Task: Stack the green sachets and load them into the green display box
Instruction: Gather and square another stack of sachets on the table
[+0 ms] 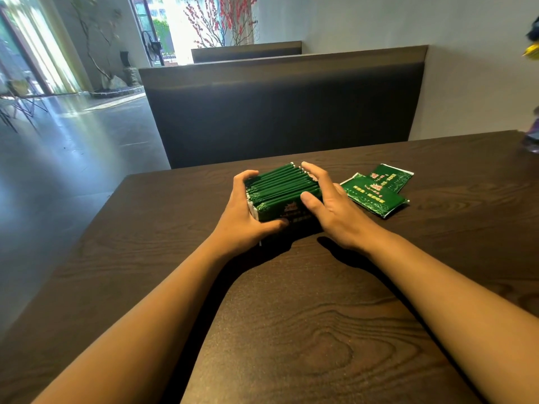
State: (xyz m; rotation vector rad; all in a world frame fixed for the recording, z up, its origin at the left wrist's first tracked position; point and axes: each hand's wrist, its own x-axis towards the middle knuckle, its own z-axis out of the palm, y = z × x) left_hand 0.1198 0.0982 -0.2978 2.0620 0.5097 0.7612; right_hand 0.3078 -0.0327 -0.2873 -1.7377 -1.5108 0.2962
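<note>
A green display box (287, 218) stands on the dark wooden table (306, 316), packed with several green sachets (281, 185) standing on edge in a row. My left hand (243, 217) grips the left end of the box and sachets, fingers curled over the far corner and thumb on the front. My right hand (329, 205) presses on the right end, thumb on the front face and fingers over the far side. Two loose green sachets (376, 192) lie flat and overlapping just right of my right hand.
A dark padded bench back (280, 112) stands behind the table's far edge. The table's left edge drops to a shiny grey floor (73, 141). A blurred purple object (532, 138) sits at the far right corner of the table.
</note>
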